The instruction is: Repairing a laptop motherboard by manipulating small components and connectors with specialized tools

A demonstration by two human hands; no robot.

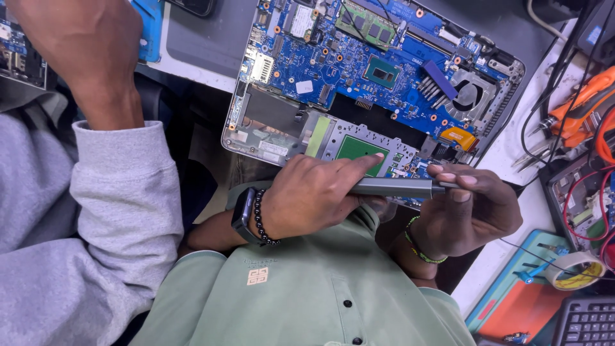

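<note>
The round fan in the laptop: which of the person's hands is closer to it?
The right hand. It sits just below the round fan, pinching the tip end of the grey screwdriver. The left hand grips the screwdriver's other end, farther toward the green trackpad board.

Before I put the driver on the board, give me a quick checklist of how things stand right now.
1. Driver held: ok, left hand grips the barrel.
2. Tip end steadied: ok, right hand pinches it with its fingertips.
3. Bit seated: cannot tell, the fingers cover it.
4. Board exposed: ok, the laptop lies open with its fan showing.
5. Space over the laptop: ok, the other person's arm in the grey sleeve is off to the side.
6. Loose screws on the board: cannot tell, too small to see.
</note>
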